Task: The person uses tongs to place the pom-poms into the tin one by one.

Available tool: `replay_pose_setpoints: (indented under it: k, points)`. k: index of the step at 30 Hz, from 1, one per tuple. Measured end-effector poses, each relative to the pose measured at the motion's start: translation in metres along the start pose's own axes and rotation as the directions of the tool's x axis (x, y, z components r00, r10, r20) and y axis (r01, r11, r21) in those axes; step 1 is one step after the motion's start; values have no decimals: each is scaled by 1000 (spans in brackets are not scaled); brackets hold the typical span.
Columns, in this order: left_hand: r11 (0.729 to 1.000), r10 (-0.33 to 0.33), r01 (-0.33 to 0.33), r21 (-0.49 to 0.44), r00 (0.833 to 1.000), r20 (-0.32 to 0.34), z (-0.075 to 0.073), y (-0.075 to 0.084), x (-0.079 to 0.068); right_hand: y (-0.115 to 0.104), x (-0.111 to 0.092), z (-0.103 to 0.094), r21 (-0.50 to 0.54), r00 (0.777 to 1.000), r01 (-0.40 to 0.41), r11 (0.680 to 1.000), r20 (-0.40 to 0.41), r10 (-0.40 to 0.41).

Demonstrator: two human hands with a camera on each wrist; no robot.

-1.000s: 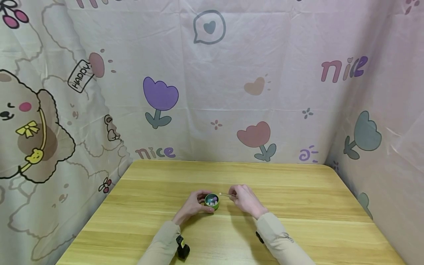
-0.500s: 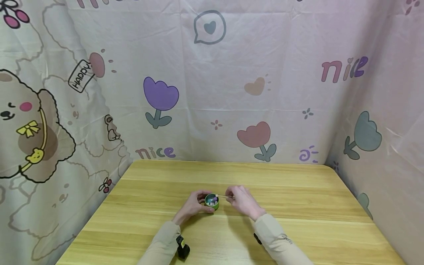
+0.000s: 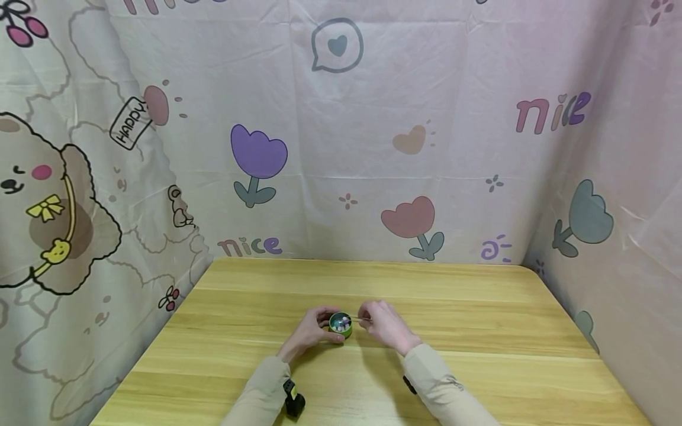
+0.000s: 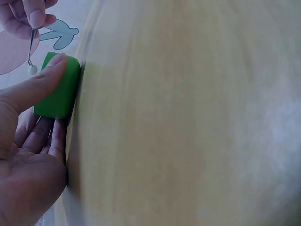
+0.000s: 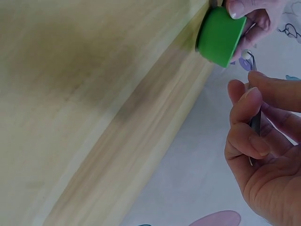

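Note:
My left hand (image 3: 310,329) holds a small round green tin (image 3: 348,335) on the table, thumb on the near side and fingers on the far side. Several small white and purple beads lie inside it, plainest in the head view. Pinched in my right hand (image 3: 385,324) is a pair of thin metal tweezers (image 5: 256,123). A white bead (image 5: 246,55) sits at their tip, above the mouth of the green tin (image 5: 219,36). The left wrist view shows the same bead (image 4: 32,69) beside my left thumb; the tin's inside is hidden there.
The wooden table (image 3: 240,337) reaches back to a printed cloth (image 3: 341,118) that hangs behind and at both sides. A black wrist device (image 3: 294,401) is at my left sleeve, and another black piece (image 3: 409,384) shows under the right sleeve.
My right hand has moved left and slightly down, bringing the tweezers with the white bead from beside the tin to over its opening. My left hand and the tin have stayed put.

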State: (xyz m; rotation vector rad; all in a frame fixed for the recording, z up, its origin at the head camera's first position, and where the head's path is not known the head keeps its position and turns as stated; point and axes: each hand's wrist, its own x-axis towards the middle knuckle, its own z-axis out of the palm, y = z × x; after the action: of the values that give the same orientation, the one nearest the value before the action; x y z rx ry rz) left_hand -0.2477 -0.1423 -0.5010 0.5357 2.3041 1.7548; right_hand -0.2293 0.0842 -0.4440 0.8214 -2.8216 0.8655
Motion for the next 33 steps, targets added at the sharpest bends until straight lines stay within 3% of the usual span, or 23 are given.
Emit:
replay_pose_setpoints:
  k: [33]
  points:
    - [1000, -8, 8, -15, 1000, -2, 0, 0, -1, 2, 3, 5, -33, 1000, 14, 999, 4, -13]
